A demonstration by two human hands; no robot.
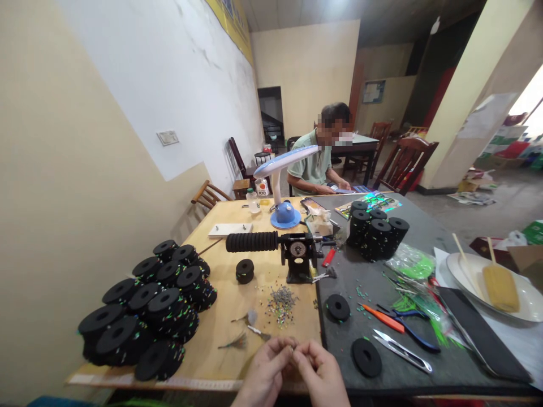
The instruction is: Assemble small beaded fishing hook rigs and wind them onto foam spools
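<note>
Grey bits (281, 297) sit just beyond left hand (268, 367) and right hand (317, 370), probably for easy reach; both pinched narrow, anything held too small to tell.

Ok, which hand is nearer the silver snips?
Right. The right hand is to the left of the silver snips, not touching them; the left hand is farther left, beyond the right hand.

a wooden chair (406, 161) stands near a cream pillar (464, 96).
</note>
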